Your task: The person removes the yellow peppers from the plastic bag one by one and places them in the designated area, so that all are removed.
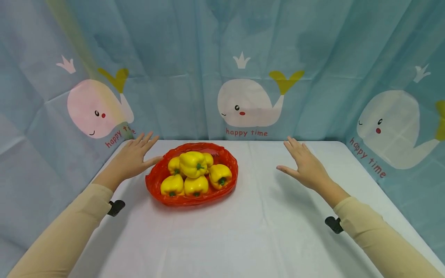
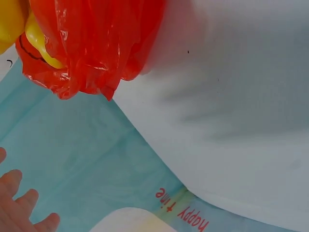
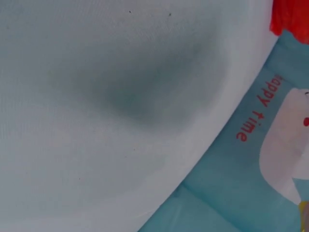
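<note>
A pale blue curtain [image 1: 180, 104] hangs along the far side and folds round to the left and right. Before it spreads a white desk [image 1: 215, 239], on which soft shadows fall below both arms. Two beige sleeves reach in from the near corners, the left sleeve [image 1: 66, 231] and the right sleeve [image 1: 386, 239]. A crinkled red plastic bag [image 1: 194, 200], opened out into an oval, sits on the far part of the desk, left of the middle. Pale whales with yellow tails are printed on the curtain: one at left, a middle whale [image 1: 247, 104] and one at right. The left hand [image 1: 133, 156] is released, its fingers spread, just beside the bag's left rim; its thumb points to that rim, and whether it touches cannot be told. The right hand [image 1: 307, 164] is released too, fingers extended and thumb apart, above the far right part of the desk, well apart from the bag. Yellow bell peppers [image 1: 191, 164] lie heaped inside the bag; six show, one resting on top of the others. A small black device [image 1: 118, 207] sits by each wrist. Smallest are the red "happy time" lettering [image 1: 247, 132] under each whale and a white crown [image 1: 241, 60] above each.
</note>
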Demonstrator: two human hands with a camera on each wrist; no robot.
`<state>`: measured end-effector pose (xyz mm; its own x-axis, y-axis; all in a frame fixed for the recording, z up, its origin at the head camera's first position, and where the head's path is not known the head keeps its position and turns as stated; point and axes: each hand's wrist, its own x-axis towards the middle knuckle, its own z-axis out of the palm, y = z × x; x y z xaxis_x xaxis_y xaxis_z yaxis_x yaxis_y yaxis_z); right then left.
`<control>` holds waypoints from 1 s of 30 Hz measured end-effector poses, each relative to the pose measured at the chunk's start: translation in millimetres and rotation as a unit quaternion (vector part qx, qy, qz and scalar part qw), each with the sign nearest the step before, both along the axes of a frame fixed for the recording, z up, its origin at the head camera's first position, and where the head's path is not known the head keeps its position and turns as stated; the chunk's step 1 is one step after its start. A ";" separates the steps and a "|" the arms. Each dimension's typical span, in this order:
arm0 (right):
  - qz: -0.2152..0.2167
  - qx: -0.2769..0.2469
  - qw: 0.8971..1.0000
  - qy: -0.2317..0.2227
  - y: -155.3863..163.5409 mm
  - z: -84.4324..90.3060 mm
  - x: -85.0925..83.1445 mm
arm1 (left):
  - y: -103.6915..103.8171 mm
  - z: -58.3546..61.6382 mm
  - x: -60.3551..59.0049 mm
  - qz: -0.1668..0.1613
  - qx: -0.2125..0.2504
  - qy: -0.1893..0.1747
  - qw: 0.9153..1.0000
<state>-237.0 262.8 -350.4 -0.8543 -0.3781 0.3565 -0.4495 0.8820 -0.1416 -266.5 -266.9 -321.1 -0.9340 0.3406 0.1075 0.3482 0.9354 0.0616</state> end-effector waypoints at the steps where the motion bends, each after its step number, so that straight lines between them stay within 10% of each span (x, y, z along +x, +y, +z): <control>1: 0.001 0.000 1.000 0.000 -0.7 -0.6 0.0 | 0.0 0.0 1.2 0.001 0.000 0.002 1.000; 30: 0.035 -0.074 0.996 -0.047 -59.0 -15.8 7.0 | -4.7 -7.6 25.2 0.040 0.075 -0.023 0.996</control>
<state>-229.9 203.8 -366.2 -0.8595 -0.3879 0.3329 -0.4886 0.8148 -0.3121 -241.3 -271.6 -328.7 -0.9628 0.2482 0.1072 0.2663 0.9391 0.2172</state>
